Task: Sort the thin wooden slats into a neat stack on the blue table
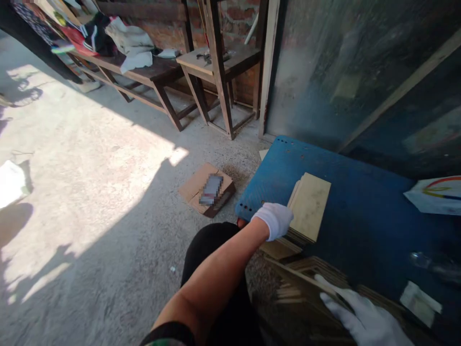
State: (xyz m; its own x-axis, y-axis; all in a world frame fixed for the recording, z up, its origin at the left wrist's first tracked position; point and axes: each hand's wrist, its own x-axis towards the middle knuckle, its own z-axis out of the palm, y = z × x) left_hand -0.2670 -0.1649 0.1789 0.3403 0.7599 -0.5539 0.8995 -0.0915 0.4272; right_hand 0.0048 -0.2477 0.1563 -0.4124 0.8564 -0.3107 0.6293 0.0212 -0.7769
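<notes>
Our left hand (275, 221) (grip unclear) could nudge the four-o'clock stack (311, 206) askew; our right hand (367, 312) pinches a board (298, 275).

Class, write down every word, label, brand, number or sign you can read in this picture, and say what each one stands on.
No text can be read anywhere.
Item on the box: pixelated, unreadable.
White bag at the right edge: coloured curves, but no legible letters.
Small packet near the right hand: too blurred to tell whether it bears print.
Boards: no readable marks.
</notes>
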